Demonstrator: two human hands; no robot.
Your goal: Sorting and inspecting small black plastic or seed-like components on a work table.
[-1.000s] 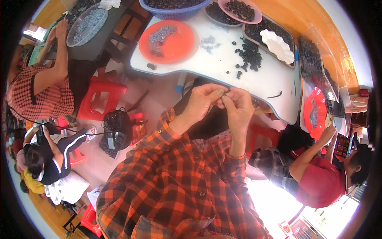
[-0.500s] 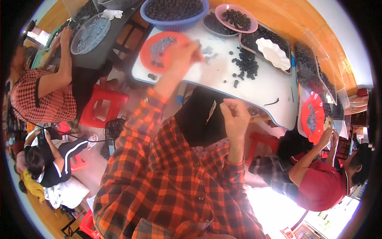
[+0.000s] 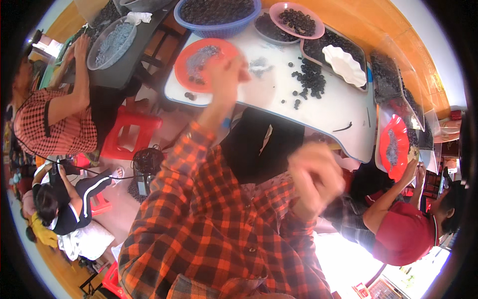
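Left hand (image 3: 226,74) is stretched out over the near left part of the white desk (image 3: 328,112), at the right rim of the orange plate (image 3: 205,65) that holds a greyish heap. It's motion-blurred; the fingers look loosely curled, but I can't tell whether they hold anything. Right hand (image 3: 316,177) is off the desk, hanging below its near edge above the lap, also blurred; the fingers look bunched, and whether they grip something can't be told. Loose dark berries (image 3: 311,79) lie scattered mid-desk, well apart from both hands. Along the far edge sit a blue basket (image 3: 219,15) and a pink bowl (image 3: 297,20), both full of the same dark fruit, with a dark tray (image 3: 333,50) carrying a white dish (image 3: 344,65) toward the far right. My read: this is the drop-off step, left hand at the orange plate. The right hand would need to come up over the near edge to reach the scattered berries. Other people work at neighbouring tables, left and right.
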